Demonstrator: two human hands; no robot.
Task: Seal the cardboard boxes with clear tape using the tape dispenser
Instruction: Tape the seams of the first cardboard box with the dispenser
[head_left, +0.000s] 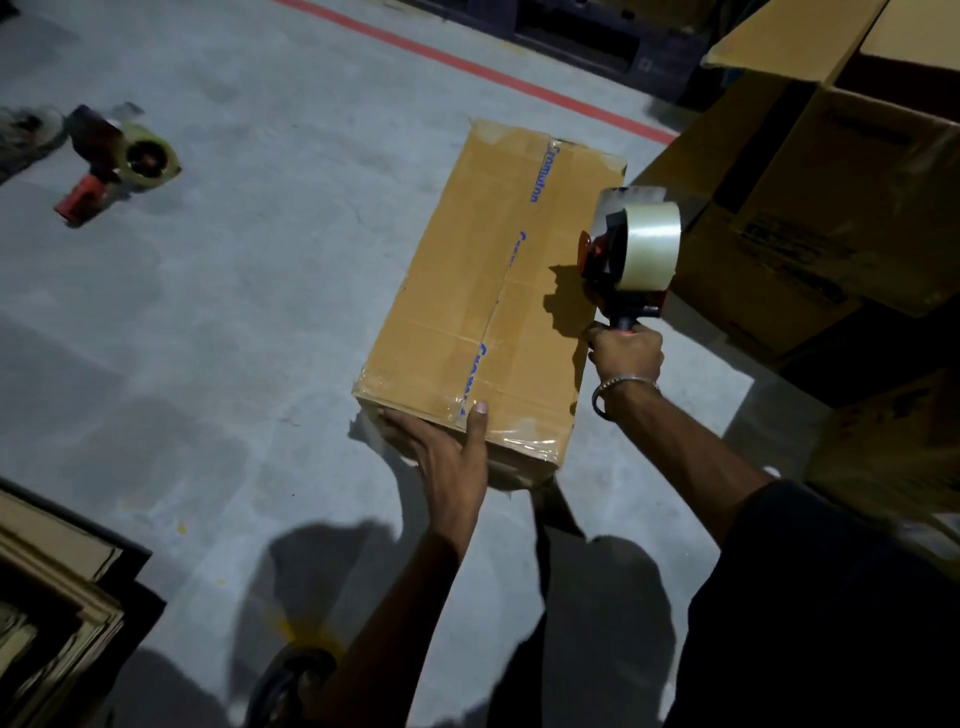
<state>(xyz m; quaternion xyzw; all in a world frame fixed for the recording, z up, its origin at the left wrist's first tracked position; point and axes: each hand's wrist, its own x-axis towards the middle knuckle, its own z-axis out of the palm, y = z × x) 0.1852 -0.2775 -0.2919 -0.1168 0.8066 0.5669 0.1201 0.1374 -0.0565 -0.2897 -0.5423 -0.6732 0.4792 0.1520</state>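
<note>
The cardboard box (488, 291) lies on the concrete floor (234, 312) with its long axis running away from the person, and its right long edge is just to the left of the fingers of the right hand (626, 349), which are curled tight round the handle of the tape dispenser (628, 254). The dispenser is held upright beside that edge, its roll of clear tape (652, 244) above the fingers and its front end over the box side (whether it touches the cardboard cannot be told). The near end of the box is steadied by the left hand (447, 457), fingers spread flat, thumb up on the top face. The right hand is judged nearer to the untaped edge.
</note>
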